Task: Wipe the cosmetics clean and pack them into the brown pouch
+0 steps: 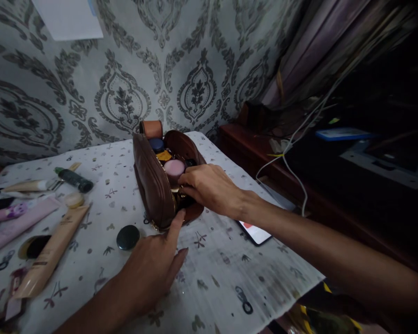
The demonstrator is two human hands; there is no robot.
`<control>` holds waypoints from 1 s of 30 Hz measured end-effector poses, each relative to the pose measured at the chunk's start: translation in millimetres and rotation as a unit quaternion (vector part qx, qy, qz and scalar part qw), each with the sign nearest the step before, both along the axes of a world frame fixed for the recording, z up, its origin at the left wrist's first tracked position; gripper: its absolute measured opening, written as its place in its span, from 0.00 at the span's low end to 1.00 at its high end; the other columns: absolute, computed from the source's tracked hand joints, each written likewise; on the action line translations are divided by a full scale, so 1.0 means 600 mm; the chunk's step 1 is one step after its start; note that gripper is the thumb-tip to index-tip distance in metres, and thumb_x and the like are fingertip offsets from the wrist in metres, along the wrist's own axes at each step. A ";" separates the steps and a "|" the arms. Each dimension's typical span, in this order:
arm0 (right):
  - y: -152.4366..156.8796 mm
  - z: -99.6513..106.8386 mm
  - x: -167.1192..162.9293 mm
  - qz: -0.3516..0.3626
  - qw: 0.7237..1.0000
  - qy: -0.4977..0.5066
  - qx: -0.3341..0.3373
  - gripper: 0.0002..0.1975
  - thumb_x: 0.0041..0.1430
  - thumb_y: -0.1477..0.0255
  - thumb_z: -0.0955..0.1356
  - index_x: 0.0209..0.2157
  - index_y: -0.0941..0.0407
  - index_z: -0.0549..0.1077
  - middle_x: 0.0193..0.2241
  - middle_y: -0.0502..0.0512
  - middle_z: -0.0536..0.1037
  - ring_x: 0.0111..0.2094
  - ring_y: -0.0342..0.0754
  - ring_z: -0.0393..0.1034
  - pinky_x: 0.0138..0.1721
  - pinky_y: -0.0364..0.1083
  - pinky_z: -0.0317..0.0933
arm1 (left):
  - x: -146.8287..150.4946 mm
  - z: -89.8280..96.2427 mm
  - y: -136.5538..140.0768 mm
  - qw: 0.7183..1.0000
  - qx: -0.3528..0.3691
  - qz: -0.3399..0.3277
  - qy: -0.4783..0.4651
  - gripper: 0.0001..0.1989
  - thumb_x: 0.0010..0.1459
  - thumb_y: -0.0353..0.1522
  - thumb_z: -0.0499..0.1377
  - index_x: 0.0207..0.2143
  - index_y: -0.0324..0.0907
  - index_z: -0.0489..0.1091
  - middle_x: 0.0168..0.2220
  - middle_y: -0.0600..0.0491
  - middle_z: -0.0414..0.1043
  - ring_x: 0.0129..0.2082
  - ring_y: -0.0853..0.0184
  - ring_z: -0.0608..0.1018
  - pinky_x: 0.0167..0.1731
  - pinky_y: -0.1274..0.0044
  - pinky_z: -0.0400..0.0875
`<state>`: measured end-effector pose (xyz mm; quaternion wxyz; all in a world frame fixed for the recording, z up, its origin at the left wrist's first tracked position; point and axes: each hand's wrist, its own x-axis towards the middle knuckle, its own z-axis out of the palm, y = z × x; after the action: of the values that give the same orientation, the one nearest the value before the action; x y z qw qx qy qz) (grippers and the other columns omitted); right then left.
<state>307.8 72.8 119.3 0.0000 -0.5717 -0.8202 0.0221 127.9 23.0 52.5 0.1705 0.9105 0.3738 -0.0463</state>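
A brown zip makeup bag (pixel 152 178) stands unzipped on the cloth, with a jar with a pink lid (pixel 174 168), a dark blue round lid (pixel 156 144) and a yellow item (pixel 164 156) inside. My right hand (pixel 209 188) reaches into the bag from the right, its fingers closed beside the jar. Whatever they grip is hidden. At the bag's near end, my left hand (pixel 155 260) touches the rim with its stretched index finger, the thumb held apart. A dark round container (pixel 128 237) lies on the cloth just left of that hand.
Cosmetics lie at the left, including a beige tube (pixel 52 253), a pink tube (pixel 24 222) and a green-capped bottle (pixel 74 180). A phone (pixel 256 232) rests partly under my right forearm. White cables (pixel 301 183) hang beside the table's right edge. Behind the bag rises a patterned wall (pixel 198 88).
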 end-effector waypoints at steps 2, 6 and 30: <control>0.002 0.005 -0.001 0.009 1.000 -0.002 -0.005 0.07 0.63 0.74 0.66 0.40 0.57 0.76 0.36 0.56 0.80 0.35 0.48 0.72 0.29 0.44 0.49 | -0.001 -0.004 0.000 1.000 0.006 0.001 0.001 0.34 0.66 0.34 0.46 0.68 0.30 0.36 0.31 0.45 0.78 0.31 0.55 0.82 0.30 0.67 0.73; 0.008 0.023 -0.009 0.041 0.999 -0.009 -0.005 0.06 0.60 0.77 0.67 0.37 0.60 0.77 0.35 0.58 0.79 0.33 0.48 0.72 0.28 0.45 0.46 | -0.006 -0.013 -0.001 0.999 0.028 0.000 -0.018 0.34 0.66 0.34 0.47 0.68 0.32 0.36 0.29 0.47 0.78 0.28 0.58 0.81 0.28 0.70 0.72; 0.011 0.009 0.005 0.113 0.989 0.065 -0.067 0.05 0.53 0.81 0.69 0.29 0.58 0.76 0.28 0.52 0.74 0.31 0.45 0.65 0.27 0.43 0.45 | -0.018 -0.020 0.001 0.994 0.084 -0.022 -0.067 0.31 0.66 0.34 0.48 0.68 0.33 0.42 0.26 0.50 0.77 0.24 0.59 0.80 0.24 0.73 0.70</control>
<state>310.9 79.6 124.6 0.0122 -0.4715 -0.8744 0.1136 117.3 23.6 40.2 0.1171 0.9307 0.3440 0.0426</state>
